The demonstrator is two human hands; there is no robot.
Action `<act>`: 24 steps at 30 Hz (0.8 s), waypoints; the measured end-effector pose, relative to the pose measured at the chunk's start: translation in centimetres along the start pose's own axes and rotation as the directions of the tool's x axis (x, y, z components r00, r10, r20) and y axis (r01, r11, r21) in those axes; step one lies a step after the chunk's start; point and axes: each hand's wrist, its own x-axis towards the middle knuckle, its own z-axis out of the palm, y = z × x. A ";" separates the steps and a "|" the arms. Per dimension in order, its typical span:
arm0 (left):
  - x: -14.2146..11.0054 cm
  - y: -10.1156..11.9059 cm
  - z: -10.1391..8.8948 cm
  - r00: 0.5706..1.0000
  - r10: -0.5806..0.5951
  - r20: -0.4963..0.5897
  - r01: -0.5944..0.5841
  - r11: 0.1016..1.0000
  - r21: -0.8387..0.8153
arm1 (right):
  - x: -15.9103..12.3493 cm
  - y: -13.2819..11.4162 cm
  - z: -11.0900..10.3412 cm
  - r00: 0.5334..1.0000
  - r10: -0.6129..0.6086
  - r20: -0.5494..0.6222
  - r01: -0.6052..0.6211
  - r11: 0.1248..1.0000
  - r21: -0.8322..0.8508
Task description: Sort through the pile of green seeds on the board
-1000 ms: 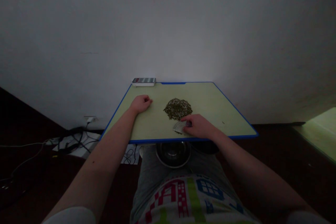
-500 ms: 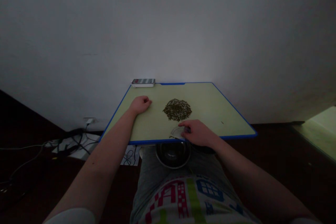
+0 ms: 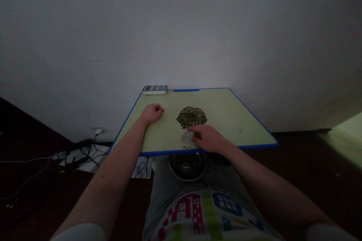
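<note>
In the head view my right hand (image 3: 207,137) pinches a clear half-round protractor (image 3: 186,137) flat against a pale yellow-green board (image 3: 223,105) with a blue rim. Just beyond it lies a loose pile of small dark greenish grains (image 3: 191,117), perhaps mung beans. Several stray grains (image 3: 187,147) lie between the protractor and the near edge. My left hand (image 3: 152,113) rests closed on the board, left of the pile, with nothing visible in it. Below the near edge a dark metal bowl (image 3: 188,175) sits on my lap.
A phone on a white box (image 3: 154,90) stands at the board's far left corner. A small reddish sliver (image 3: 240,131) lies to the right. The wall (image 3: 181,37) rises behind the board. Cables (image 3: 82,154) and a plugged-in charger (image 3: 98,131) are on the left.
My right hand and the protractor have moved away from the near edge toward the pile, slightly left. Several grains now show near the edge. My left hand stays in place.
</note>
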 end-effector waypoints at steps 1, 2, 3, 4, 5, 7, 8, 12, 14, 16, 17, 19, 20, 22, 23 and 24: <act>0.0 0.0 0.0 1.000 0.001 -0.002 -0.001 1.000 0.001 | 0.3 -0.4 0.2 1.000 -0.029 0.003 0.029 1.000 -0.010; 0.0 0.0 0.0 1.000 0.006 -0.004 -0.006 1.000 0.002 | 0.6 -0.8 0.3 0.998 -0.058 0.011 0.058 0.998 -0.014; 0.0 0.0 0.0 1.000 0.011 -0.007 -0.011 1.000 0.005 | 0.9 -1.2 0.5 0.996 -0.084 0.026 0.085 0.996 -0.013; 0.0 0.0 0.0 1.000 0.016 -0.008 -0.016 1.000 0.010 | 1.1 -1.5 0.6 0.994 -0.106 0.042 0.106 0.994 -0.008; 0.0 0.0 0.0 1.000 0.019 -0.011 -0.019 1.000 0.016 | 1.2 -1.7 0.7 0.991 -0.122 0.059 0.123 0.992 0.001; 0.0 0.0 0.1 1.000 0.017 -0.013 -0.017 0.999 0.030 | 1.3 -1.8 0.9 0.986 -0.141 0.089 0.140 0.990 0.026; 0.0 0.0 0.1 1.000 0.016 -0.014 -0.015 0.999 0.035 | 1.2 -1.8 0.9 0.985 -0.144 0.099 0.141 0.989 0.040; 0.0 0.0 0.1 1.000 0.022 -0.014 -0.022 0.999 0.041 | 0.4 -1.1 0.8 0.989 -0.109 0.104 0.103 0.993 0.062; 0.0 -0.1 0.1 1.000 0.023 -0.015 -0.022 0.999 0.042 | 0.0 -0.8 0.6 0.992 -0.080 0.096 0.075 0.995 0.059; 0.0 -0.1 0.1 1.000 0.017 -0.012 -0.017 0.999 0.041 | -0.3 -0.5 0.3 0.993 -0.067 0.098 0.060 0.996 0.070; 0.0 -0.1 0.1 1.000 0.011 -0.009 -0.010 0.999 0.038 | -0.4 -0.4 0.2 0.993 -0.065 0.100 0.057 0.995 0.080; 0.0 -0.1 0.1 1.000 0.000 -0.002 0.000 1.000 0.031 | -0.7 -0.3 0.1 0.993 -0.064 0.098 0.054 0.994 0.097; 0.0 -0.1 0.1 1.000 -0.001 -0.003 0.001 1.000 0.027 | -0.8 -0.2 0.1 0.994 -0.062 0.092 0.053 0.994 0.100; 0.0 -0.1 0.2 1.000 0.006 -0.011 -0.006 1.000 0.021 | -1.0 -0.1 0.1 0.995 -0.053 0.086 0.044 0.994 0.102; 0.0 -0.1 0.2 1.000 0.012 -0.014 -0.012 1.000 0.018 | -1.1 0.0 0.2 0.995 -0.046 0.086 0.037 0.994 0.104; 0.0 -0.1 0.2 1.000 0.015 -0.017 -0.014 1.000 0.014 | -1.2 0.0 0.1 0.995 -0.039 0.086 0.029 0.994 0.109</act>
